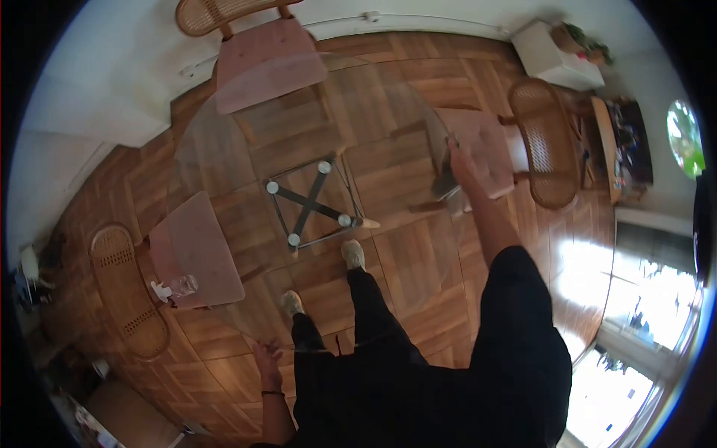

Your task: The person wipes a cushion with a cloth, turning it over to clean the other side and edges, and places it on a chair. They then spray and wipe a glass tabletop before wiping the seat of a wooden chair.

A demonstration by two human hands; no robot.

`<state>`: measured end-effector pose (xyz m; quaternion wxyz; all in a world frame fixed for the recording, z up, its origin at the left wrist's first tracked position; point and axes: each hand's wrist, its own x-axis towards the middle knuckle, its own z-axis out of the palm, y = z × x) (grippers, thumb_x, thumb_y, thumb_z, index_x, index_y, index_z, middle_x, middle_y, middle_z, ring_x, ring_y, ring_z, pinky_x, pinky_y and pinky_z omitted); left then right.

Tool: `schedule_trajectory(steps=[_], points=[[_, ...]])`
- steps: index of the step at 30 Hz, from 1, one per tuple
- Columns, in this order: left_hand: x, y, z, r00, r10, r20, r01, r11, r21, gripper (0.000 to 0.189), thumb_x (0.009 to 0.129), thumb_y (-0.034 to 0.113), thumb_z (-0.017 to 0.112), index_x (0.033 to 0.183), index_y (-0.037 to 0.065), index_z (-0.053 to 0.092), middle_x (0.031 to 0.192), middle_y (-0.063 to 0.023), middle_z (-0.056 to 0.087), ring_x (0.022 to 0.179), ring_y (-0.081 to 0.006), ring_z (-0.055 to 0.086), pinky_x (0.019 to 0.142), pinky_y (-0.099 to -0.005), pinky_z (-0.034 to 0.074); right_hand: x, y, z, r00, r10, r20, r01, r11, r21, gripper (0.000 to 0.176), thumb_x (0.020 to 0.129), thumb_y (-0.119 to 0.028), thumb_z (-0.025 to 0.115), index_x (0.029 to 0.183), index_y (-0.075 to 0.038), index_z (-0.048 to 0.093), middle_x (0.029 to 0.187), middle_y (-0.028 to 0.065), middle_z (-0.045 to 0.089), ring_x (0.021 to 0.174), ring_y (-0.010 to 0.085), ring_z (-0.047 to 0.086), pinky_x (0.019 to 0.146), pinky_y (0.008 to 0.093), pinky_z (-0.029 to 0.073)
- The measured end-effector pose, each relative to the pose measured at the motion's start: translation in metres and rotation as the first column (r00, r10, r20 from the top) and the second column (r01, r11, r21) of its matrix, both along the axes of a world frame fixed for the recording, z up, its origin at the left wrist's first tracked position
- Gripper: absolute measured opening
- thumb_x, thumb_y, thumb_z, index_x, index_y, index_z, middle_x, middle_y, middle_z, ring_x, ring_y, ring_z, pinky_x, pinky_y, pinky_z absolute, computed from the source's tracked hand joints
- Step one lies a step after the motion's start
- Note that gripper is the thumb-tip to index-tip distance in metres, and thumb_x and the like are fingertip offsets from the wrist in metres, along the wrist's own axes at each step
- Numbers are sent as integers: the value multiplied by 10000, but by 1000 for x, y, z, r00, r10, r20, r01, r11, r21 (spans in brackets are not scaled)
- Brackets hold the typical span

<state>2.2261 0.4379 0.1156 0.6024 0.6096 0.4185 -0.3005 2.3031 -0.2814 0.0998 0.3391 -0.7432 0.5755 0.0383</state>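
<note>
Your left hand point(267, 357): on near rim of glass table point(373, 104); how far open too small to tell. Your shoes point(353, 254) show through glass beside cross base point(310, 203). Spray bottle point(178, 287) on left chair cushion point(196, 250). Your right hand point(461, 166): at far-right rim, closed on dark cloth point(445, 183); fingertips indistinct. Wicker chair point(545, 142) just beyond. Open floor lower right.

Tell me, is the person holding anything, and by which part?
The right hand seems to hold a grey cloth by its top end against the glass table, though too blurred to be sure. The left hand rests on the table's near edge, holding nothing.
</note>
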Motion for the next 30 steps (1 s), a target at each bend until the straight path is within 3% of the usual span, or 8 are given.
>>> schedule_trajectory(steps=[5, 10, 15, 17, 20, 24, 28, 30], points=[[-56, -48, -15, 970, 32, 241, -110, 941, 321, 674, 1041, 404, 443, 1573, 104, 159, 1391, -123, 497, 1070, -223, 576, 852, -336, 465, 197, -91, -75, 870, 489, 57, -491, 871, 17, 685, 966, -545, 384, 1326, 10, 561, 1344, 263, 583, 1286, 420, 512, 1075, 464, 367], [-149, -26, -37, 959, 255, 126, -283, 802, 526, 779, 979, 222, 547, 1588, 123, 71, 1440, -124, 437, 1095, -241, 561, 880, -366, 456, 404, -1, -43, 528, 848, -52, -829, 500, -250, 504, 970, -385, 332, 1161, -15, 616, 1257, 268, 618, 1229, 429, 547, 1025, 489, 393], [-214, -49, -35, 808, 590, 8, -460, 622, 633, 880, 927, 158, 601, 1593, 146, 27, 1449, -119, 430, 1096, -242, 561, 877, -371, 454, 540, 205, -39, 180, 977, -116, -935, 133, -329, 495, 972, -389, 336, 1214, -57, 613, 1278, 253, 616, 1232, 422, 542, 1037, 496, 388], [-206, -68, -24, 760, 648, -46, -485, 613, 623, 724, 921, 156, 623, 1530, 95, 236, 1456, -142, 401, 1072, -211, 557, 886, -351, 461, 532, 326, -28, 56, 997, -56, -902, 27, -431, 422, 982, -330, 364, 1144, -74, 657, 1263, 213, 642, 1213, 392, 573, 1010, 485, 433], [-242, -74, -45, 814, 578, -64, -444, 689, 574, 566, 918, 130, 630, 1426, 49, 393, 1443, -167, 395, 1050, -191, 552, 879, -340, 474, 491, 494, -22, -481, 692, -539, -617, -704, -352, 225, 937, -145, 501, 1075, -62, 658, 1123, 154, 692, 1102, 352, 638, 922, 471, 519], [-260, -68, -72, 923, 375, 87, -343, 702, 624, 591, 925, 87, 628, 1444, 29, 349, 1397, -176, 439, 992, -172, 560, 840, -339, 496, 316, 652, -21, -796, 509, -328, -414, -853, -318, 127, 741, -173, 623, 655, -115, 696, 710, 64, 710, 754, 293, 706, 609, 457, 508], [-217, -24, -46, 854, 505, 125, -486, 687, 540, 828, 933, 91, 645, 1557, 52, 103, 1373, -181, 462, 964, -176, 559, 862, -345, 487, 127, 660, -6, -963, 268, -6, -260, -939, -226, 286, 745, -293, 593, 642, -58, 719, 658, 144, 660, 764, 338, 587, 785, 429, 448], [-217, 2, -49, 863, 492, 117, -478, 717, 508, 923, 934, 92, 653, 1574, 66, -11, 1372, -188, 459, 973, -187, 559, 889, -344, 476, 50, 629, -21, -891, 427, 152, -450, -874, -181, 318, 771, -314, 597, 665, -42, 723, 798, 139, 683, 888, 312, 577, 815, 430, 452]])
